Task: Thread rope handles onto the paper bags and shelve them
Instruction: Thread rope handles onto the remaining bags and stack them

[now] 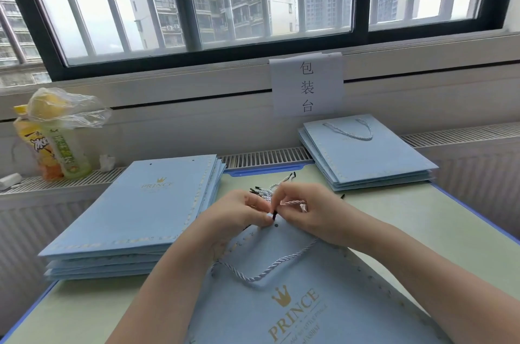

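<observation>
A light blue paper bag (309, 304) with a gold crown and "PRINCE" print lies flat in front of me. A white twisted rope handle (270, 267) loops across its face. My right hand (306, 214) pinches the rope's black tip just above a small punched hole (276, 225) near the bag's top edge. My left hand (239, 211) grips that top edge of the bag beside the hole. A bundle of loose ropes with black tips (270, 189) lies on the table just behind my hands.
A stack of bags without handles (135, 219) sits at the left. At the back right lies a stack of bags with handles (368, 155). Drink bottles under a plastic bag (53, 141) stand on the radiator ledge at far left. A paper sign (306, 87) hangs below the window.
</observation>
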Tool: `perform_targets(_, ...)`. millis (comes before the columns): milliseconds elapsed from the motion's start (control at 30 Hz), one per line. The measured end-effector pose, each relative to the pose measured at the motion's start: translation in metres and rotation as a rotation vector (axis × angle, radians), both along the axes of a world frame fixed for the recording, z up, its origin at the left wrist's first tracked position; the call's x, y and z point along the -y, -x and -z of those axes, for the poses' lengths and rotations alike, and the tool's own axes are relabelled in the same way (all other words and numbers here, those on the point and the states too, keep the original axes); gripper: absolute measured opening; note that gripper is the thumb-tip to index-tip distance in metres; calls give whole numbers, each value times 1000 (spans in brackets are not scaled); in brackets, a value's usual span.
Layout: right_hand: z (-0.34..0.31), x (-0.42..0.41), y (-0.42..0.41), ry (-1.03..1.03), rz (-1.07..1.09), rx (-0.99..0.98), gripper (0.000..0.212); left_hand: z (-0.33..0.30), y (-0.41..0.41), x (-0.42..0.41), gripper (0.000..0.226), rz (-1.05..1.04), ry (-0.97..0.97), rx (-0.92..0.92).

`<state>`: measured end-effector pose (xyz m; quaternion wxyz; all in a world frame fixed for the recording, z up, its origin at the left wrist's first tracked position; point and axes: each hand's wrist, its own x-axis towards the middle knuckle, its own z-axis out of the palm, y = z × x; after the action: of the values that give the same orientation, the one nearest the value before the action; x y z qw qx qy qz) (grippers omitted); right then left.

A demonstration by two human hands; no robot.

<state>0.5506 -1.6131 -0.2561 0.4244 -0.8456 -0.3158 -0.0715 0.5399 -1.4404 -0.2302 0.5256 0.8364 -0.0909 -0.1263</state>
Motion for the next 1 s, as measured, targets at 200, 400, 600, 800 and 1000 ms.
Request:
perform_targets(200, 0, -1, 1, 19, -30, -49, 13, 3, -1, 0, 15, -28, -55, -4)
perform_targets(400, 2, -3, 0, -29, -28, -25, 13, -2, 0, -2, 22, -27, -42, -40)
perform_targets(600, -3, 0, 2, 38, -27, -62, 15, -2, 1, -3, 27, 13, -7, -55)
perform_targets(800, 1, -1, 1, 75, -20, -50, 12, 0, 2, -1, 23, 49, -1, -45)
perform_targets(1000, -1, -1, 1, 48, -29, -36, 18, -1, -1, -6, 24, 32, 51, -59)
